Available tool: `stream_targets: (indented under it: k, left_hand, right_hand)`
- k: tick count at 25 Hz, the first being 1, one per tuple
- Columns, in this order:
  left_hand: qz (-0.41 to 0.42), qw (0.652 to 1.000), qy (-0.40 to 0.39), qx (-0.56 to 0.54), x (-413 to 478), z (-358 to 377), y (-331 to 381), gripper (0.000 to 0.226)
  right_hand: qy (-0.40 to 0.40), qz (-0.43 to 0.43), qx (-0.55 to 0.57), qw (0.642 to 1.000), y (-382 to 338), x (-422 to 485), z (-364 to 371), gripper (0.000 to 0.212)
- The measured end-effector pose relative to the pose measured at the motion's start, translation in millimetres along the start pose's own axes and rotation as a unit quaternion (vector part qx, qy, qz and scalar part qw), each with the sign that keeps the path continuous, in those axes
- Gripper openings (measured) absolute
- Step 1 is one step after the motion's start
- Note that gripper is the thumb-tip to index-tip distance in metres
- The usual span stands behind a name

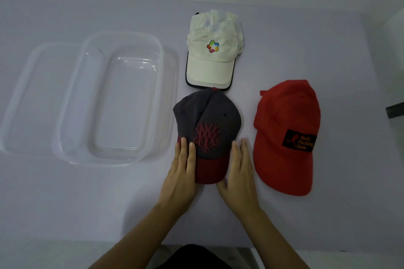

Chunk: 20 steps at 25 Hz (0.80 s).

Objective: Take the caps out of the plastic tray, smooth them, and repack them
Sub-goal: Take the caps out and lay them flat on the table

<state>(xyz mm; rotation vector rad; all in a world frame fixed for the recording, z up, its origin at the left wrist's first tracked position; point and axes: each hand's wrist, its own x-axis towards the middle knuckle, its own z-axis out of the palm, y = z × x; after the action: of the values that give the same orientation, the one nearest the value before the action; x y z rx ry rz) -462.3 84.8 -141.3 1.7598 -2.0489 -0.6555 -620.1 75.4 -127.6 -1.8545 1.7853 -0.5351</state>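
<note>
A grey cap (207, 120) with a dark red brim and red embroidery lies flat in front of me. My left hand (181, 172) rests on its left side with straight fingers. My right hand (239, 170) lies flat against its right side, thumb at the brim's edge. Behind it a white cap (213, 57) with a coloured logo lies with its brim toward me. To the right lies a red cap (288, 137) bearing a black patch. The clear plastic tray (72, 102) stands on the left with no cap in it.
A second clear piece, perhaps the lid (24, 98), lies partly under the tray's left side. The pale table (328, 214) ends at a near edge below my forearms. A dark object (394, 109) shows at the right edge of view.
</note>
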Motion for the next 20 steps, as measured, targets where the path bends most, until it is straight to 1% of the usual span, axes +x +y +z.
stream_targets:
  k: [2,4,7,9,10,13,15,17,18,19,20]
  left_hand:
    - [0.000,1.000,-0.008,-0.003,-2,2,-1,0.079]
    - [-0.008,0.999,-0.011,-0.031,-3,3,-2,0.086]
    - [0.007,0.992,-0.036,-0.120,-4,-2,2,0.085]
    - [0.013,0.988,-0.034,-0.148,-4,-4,3,0.085]
    - [0.018,0.989,-0.032,-0.140,-4,-2,2,0.084]
    - [0.050,0.995,-0.026,-0.078,-7,0,-3,0.082]
    - [0.062,0.994,-0.048,-0.080,-12,-5,-6,0.094]
    - [0.049,0.987,-0.061,-0.142,-16,-18,-8,0.101]
    - [0.032,0.983,-0.048,-0.175,-14,-25,-5,0.098]
    - [0.006,0.980,-0.018,-0.200,-9,-32,1,0.090]
    - [-0.029,0.975,0.022,-0.218,1,-40,9,0.078]
  right_hand:
    - [-0.030,-0.022,-0.006,0.999,-3,2,6,0.103]
    - [-0.069,-0.031,0.032,0.997,-6,0,10,0.098]
    - [-0.123,-0.016,0.091,0.988,-6,-6,7,0.084]
    - [-0.143,-0.025,0.094,0.985,-5,-6,3,0.081]
    - [-0.149,-0.029,0.085,0.985,-4,-5,3,0.083]
    - [-0.142,-0.023,0.033,0.989,0,-6,0,0.098]
    - [-0.142,-0.009,0.031,0.989,2,-8,-6,0.104]
    - [-0.122,0.012,0.057,0.991,3,-10,-14,0.101]
    - [-0.099,0.036,0.085,0.991,3,-7,-19,0.097]
    - [-0.073,0.065,0.120,0.988,0,-1,-25,0.089]
    - [-0.048,0.089,0.154,0.983,-3,8,-31,0.077]
